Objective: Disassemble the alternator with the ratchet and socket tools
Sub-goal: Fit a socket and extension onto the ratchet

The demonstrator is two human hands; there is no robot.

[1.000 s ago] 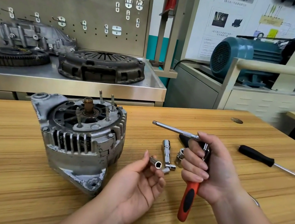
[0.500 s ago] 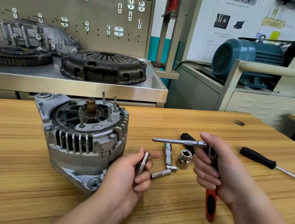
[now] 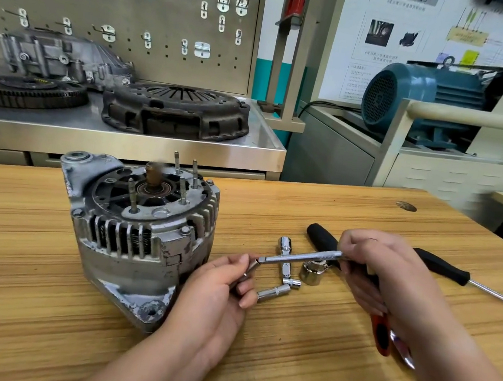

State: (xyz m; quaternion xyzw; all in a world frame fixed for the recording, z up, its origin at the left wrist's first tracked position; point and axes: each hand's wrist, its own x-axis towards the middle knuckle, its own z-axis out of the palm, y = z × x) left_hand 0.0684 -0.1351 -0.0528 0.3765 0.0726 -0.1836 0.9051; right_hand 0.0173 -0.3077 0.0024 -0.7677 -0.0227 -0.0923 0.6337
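Pinching small socket [image 3: 251,267] in left grip [image 3: 215,296] at extension bar [image 3: 299,256] tip; clenching ratchet [image 3: 380,333] in right grip [image 3: 382,276]. Alternator [image 3: 140,233] beside left grip, loose sockets [image 3: 274,292] under bar, screwdriver [image 3: 443,269] behind, on surface [image 3: 37,322].

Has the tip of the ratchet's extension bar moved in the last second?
Yes. It swung down toward the left hand; the extension bar now crosses the universal joint lying on the table.

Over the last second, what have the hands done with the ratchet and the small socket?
The right hand swung the ratchet so its extension bar came down and leftward until the tip meets the small socket. The left hand turned that socket's end up to it. Both hands keep their grips. The alternator, loose sockets and screwdriver stayed put.
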